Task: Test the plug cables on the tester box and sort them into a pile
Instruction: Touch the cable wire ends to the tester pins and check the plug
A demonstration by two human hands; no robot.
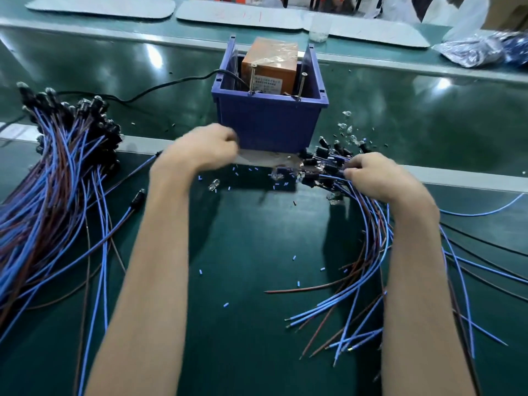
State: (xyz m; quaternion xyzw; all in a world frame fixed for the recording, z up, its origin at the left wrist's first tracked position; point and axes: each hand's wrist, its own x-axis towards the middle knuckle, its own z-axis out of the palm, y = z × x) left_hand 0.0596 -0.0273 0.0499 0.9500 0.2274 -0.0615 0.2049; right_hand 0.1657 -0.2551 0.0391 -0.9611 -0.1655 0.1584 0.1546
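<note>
My right hand (374,178) pinches light, floppy cables (381,232) right of the box (268,124); I'd hold them by the plugs (331,167). Whether my left hand (205,150) holds anything, I can't tell: it's blurred.

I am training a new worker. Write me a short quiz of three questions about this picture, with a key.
1. True or false: the orange tester box stands inside the blue bin.
2. The right hand grips: A) a screwdriver B) the cable bundle C) the blue bin.
3. Fill in: the large cable pile lies on the person's ____ side.
Key: 1 true; 2 B; 3 left.
</note>
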